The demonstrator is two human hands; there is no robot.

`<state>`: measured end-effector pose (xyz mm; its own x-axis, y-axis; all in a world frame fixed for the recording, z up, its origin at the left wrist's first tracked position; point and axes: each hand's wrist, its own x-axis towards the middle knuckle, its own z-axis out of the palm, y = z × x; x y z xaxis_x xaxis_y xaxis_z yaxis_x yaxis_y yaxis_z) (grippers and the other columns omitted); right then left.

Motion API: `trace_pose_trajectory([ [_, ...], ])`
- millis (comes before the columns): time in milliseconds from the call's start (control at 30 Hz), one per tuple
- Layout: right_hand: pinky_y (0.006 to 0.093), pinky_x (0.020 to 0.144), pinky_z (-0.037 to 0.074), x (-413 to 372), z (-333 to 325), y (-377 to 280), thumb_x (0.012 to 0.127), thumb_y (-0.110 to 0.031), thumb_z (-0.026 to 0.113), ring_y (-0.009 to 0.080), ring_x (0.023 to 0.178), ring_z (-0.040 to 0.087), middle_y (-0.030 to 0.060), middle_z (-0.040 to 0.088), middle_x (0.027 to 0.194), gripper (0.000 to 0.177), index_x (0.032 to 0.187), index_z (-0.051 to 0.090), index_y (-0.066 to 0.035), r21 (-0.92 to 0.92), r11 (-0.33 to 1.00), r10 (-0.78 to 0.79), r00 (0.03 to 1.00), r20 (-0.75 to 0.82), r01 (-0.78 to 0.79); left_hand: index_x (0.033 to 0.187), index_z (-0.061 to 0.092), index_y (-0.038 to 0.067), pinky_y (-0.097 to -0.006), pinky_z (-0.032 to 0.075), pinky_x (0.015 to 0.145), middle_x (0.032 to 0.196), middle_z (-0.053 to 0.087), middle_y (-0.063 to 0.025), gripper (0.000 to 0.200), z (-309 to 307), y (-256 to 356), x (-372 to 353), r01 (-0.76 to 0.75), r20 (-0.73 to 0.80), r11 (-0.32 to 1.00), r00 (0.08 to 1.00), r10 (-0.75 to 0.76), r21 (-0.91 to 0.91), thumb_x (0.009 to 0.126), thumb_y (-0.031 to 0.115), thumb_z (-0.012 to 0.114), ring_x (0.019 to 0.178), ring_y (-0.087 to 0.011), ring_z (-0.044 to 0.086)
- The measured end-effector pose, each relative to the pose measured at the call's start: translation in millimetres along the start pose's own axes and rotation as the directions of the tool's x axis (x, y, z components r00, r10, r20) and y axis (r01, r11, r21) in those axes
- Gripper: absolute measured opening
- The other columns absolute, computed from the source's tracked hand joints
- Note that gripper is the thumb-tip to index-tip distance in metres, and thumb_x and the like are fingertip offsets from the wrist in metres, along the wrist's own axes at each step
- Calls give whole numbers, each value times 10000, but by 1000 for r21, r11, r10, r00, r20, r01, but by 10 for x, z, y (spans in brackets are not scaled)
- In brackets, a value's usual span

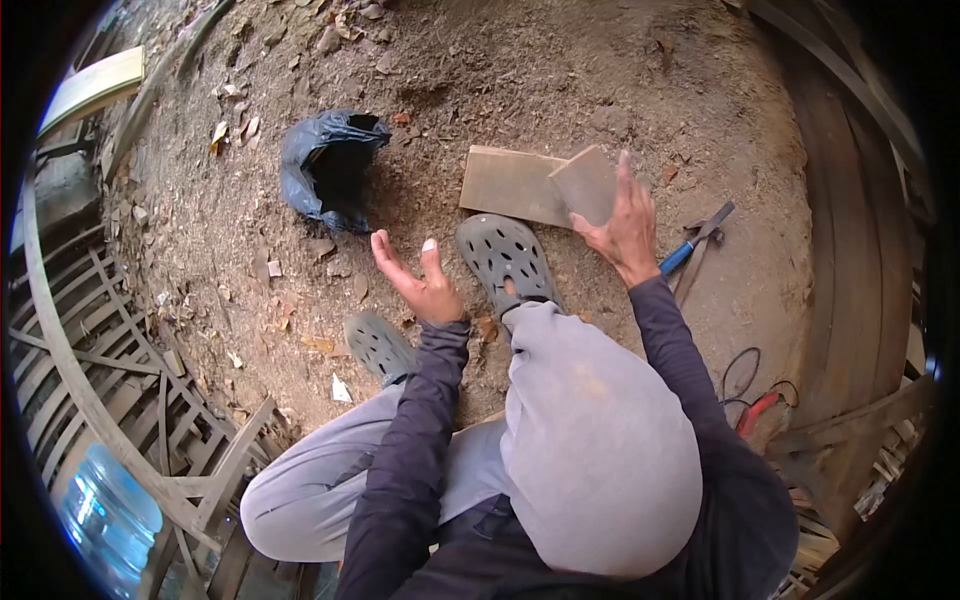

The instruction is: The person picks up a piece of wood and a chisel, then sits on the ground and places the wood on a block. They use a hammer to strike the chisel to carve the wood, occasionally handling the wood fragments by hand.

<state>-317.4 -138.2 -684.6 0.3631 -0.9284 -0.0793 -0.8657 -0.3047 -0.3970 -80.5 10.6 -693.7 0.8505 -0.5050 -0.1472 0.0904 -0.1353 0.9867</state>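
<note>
Dirt ground (700, 100). Left hand (425, 290) open, empty. Right hand (628, 228) at block (585, 185) overlapping board (505, 182); grip: can't tell. Likely positioning block; next probably needs steady hold.

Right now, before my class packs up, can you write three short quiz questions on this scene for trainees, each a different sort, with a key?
1. True or false: the left hand is empty, its fingers spread.
2. Multiple choice: in this view, the small wood piece covers part of
a) the dark plastic bag
b) the longer board
c) the blue bottle
3. Fill in the blank: the tool beside the right hand has a ____ handle.
Key: 1 true; 2 b; 3 blue.
</note>
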Motion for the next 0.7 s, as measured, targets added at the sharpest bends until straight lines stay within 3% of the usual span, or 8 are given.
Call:
trace_pose_trajectory([
  [133, 517, 981, 421, 82, -111, -97, 653, -392, 804, 357, 1161, 522, 148, 555, 1262, 885, 1445, 480, -165, -45, 988, -157, 908, -390, 151, 1546, 212, -8, -368, 332, 1140, 1584, 289, -194, 717, -66, 9, -27, 34, -18, 999, 999, -35, -11, 944, 39, 600, 1467, -271, 284],
  [200, 515, 990, 423, 26, -10, -20, 662, -395, 802, 371, 1173, 525, 152, 561, 1277, 874, 1441, 488, -151, -157, 984, -102, 988, -115, 84, 1544, 229, 15, -327, 445, 1035, 1566, 324, -167, 711, -36, 54, -2, 92, -33, 992, 995, -95, -80, 938, 7, 600, 1424, -237, 336],
  [233, 514, 995, 424, 42, 23, -13, 666, -396, 800, 377, 1179, 527, 155, 564, 1284, 869, 1439, 492, -144, -213, 975, -55, 998, 17, 57, 1543, 232, 17, -325, 454, 1023, 1564, 327, -163, 709, -40, 88, 35, 82, -15, 994, 996, -84, -75, 938, 4, 602, 1421, -236, 340],
  [367, 496, 1004, 420, 62, -261, -189, 685, -421, 793, 347, 1166, 519, 139, 559, 1278, 914, 1469, 442, -108, 23, 999, -39, 988, -150, 43, 1529, 258, 18, -333, 454, 1022, 1547, 357, -152, 679, -64, 164, -9, 77, 23, 996, 997, -76, -37, 941, -18, 596, 1411, -237, 358],
  [467, 489, 1017, 423, 33, -409, -258, 698, -418, 817, 335, 1188, 519, 140, 554, 1315, 994, 1514, 361, -80, 42, 993, -90, 943, -321, 109, 1518, 285, 24, -346, 408, 1079, 1522, 399, -141, 653, -96, -16, 2, 69, 13, 996, 998, -68, -64, 946, -32, 595, 1401, -228, 374],
  [567, 499, 1027, 422, -93, -23, 20, 707, -392, 841, 330, 1196, 526, 155, 570, 1326, 1129, 1569, 200, -46, 63, 994, -48, 902, -429, 83, 1513, 302, 28, -333, 398, 1083, 1515, 415, -139, 649, -118, -41, -2, 38, 35, 999, 999, -38, 5, 939, -45, 595, 1395, -220, 382],
  [600, 511, 1033, 404, -37, 65, 24, 680, -362, 868, 352, 1191, 534, 187, 587, 1324, 1255, 1585, 69, -19, -42, 999, -12, 980, -199, 4, 1511, 308, 29, -329, 394, 1084, 1513, 420, -138, 647, -126, -60, -29, 21, 35, 999, 999, -22, 28, 936, -48, 596, 1392, -218, 387],
  [700, 525, 1045, 379, -15, 19, 52, 683, -373, 862, 380, 1188, 542, 207, 590, 1330, 1288, 1586, 18, -12, 28, 998, 51, 986, -157, -48, 1504, 325, 30, -320, 383, 1089, 1507, 433, -137, 641, -80, -90, 65, -47, 52, 997, 998, 44, 62, 931, -53, 599, 1382, -212, 401],
])
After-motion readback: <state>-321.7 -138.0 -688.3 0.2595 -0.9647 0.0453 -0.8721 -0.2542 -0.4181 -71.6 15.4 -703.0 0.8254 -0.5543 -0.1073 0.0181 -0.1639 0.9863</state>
